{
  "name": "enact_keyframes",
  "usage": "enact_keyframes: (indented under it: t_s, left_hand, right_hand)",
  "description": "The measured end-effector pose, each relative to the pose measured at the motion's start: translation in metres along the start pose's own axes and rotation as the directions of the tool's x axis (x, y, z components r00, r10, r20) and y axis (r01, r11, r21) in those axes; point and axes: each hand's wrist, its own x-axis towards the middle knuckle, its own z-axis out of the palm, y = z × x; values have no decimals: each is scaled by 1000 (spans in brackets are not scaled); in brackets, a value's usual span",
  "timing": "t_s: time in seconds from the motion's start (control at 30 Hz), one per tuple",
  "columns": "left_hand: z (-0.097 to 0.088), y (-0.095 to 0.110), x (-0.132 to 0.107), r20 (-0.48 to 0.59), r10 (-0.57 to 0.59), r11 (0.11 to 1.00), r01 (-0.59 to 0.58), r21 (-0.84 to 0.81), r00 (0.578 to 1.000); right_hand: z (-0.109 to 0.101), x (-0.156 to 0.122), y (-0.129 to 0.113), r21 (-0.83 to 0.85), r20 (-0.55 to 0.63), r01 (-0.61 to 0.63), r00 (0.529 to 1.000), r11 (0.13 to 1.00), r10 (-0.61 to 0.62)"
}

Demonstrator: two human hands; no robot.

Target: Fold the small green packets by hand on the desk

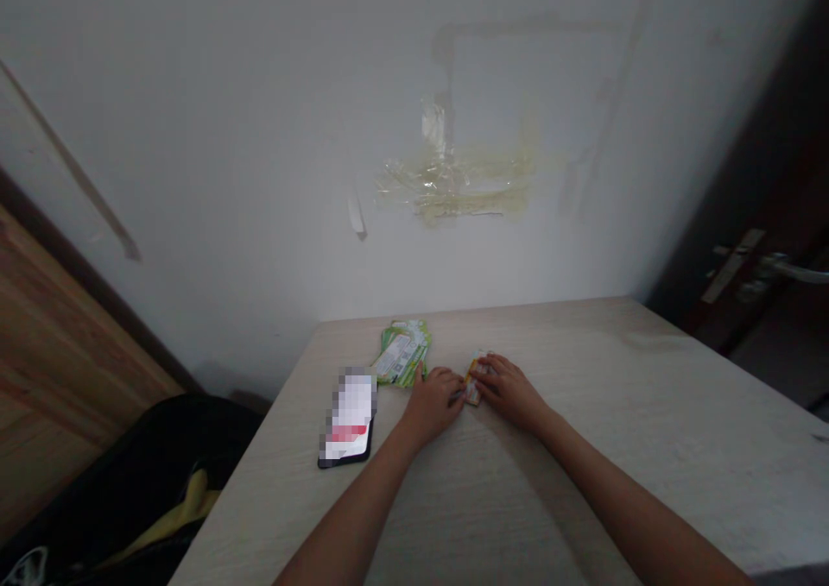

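Note:
A small orange-and-white packet (475, 389) lies on the table between my hands, partly covered by fingers. Its exact kind is too small to tell. My right hand (511, 389) reaches in from the right, with bent fingers gripping the packet's right side and top. From the other side, the curled fingertips of my left hand (437, 403) press against the packet's left edge, while the left thumb points up and away. Just beyond my left hand lies a small pile of green-and-white printed packets (402, 353), overlapping one another.
On the light wood-grain table (615, 465), a phone (350, 418) with a lit, blurred screen lies left of my left forearm. A white wall (259, 137) with peeling clear tape (453, 185) rises behind. A black bag (161, 448) sits beyond the table's left edge; a dark door stands right.

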Motion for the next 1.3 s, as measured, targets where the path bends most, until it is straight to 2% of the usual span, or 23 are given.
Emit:
enact_keyframes:
  t_s: [0.13, 0.4, 1.1, 1.3]
  left_hand:
    - [3, 0, 1, -2, 33, 999, -33, 6, 999]
    - [6, -6, 6, 23, 26, 999, -27, 30, 999]
    - [12, -8, 6, -27, 30, 999, -29, 44, 999]
    - [13, -9, 5, -26, 28, 999, -28, 29, 999]
  right_hand:
    - [2, -1, 1, 21, -15, 3, 1000, 1000, -3]
    - [0, 0, 2, 37, -1, -8, 1000, 999, 8]
    - [8, 0, 10, 94, -76, 55, 996, 994, -48]
    - [8, 0, 10, 89, -66, 47, 997, 995, -41]
